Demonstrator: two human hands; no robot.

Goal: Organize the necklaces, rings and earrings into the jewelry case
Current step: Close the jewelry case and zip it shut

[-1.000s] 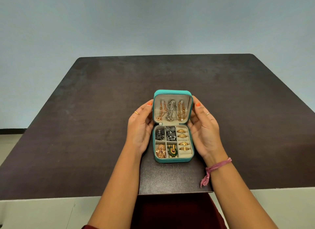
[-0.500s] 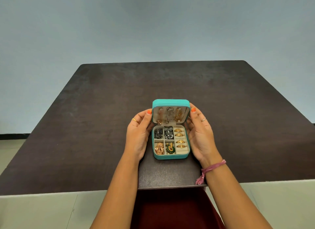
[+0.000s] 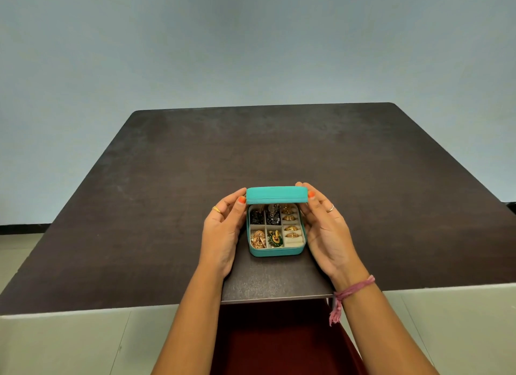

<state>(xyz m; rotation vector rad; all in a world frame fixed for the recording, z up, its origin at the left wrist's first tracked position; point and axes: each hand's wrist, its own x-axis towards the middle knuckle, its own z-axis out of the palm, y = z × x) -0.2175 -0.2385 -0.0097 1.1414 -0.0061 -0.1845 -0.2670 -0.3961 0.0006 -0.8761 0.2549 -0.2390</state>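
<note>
Near edge of the surface [image 3: 167,207]: one teal jewelry case [image 3: 276,251], base flat on the surface, sitting between my two hands.

Left hand [image 3: 220,235] is loosely spread along the left wall of the base, with its thumb and fingertips pinching the left end of the lid [image 3: 277,195]. Right hand [image 3: 326,235] mirrors it on the right wall, pinching the right end of the lid. The lid is tipped well forward over the base, roughly half shut.

Handling, as I judge it: small rigid shell, light, hinge at the far side. The contents are loose and would spill if the case tilts, so I'd keep the base flat. Best hold is the lid's two ends, as now, pressing down evenly.

Count in the base, near to far:
- Ring rolls [image 3: 291,229], right column: four gold rings clearly seen, possibly a fifth under the lid's shadow.
- Near row: one gold earring cluster [image 3: 258,239] on the left, one green-and-gold piece [image 3: 275,237] in the middle.
- Far row: two compartments of dark beaded pieces [image 3: 265,218], too tangled to count.
- Necklaces [image 3: 272,207] hang inside the lid; mostly hidden, count unclear.

Nothing loose is left on the surface.
</note>
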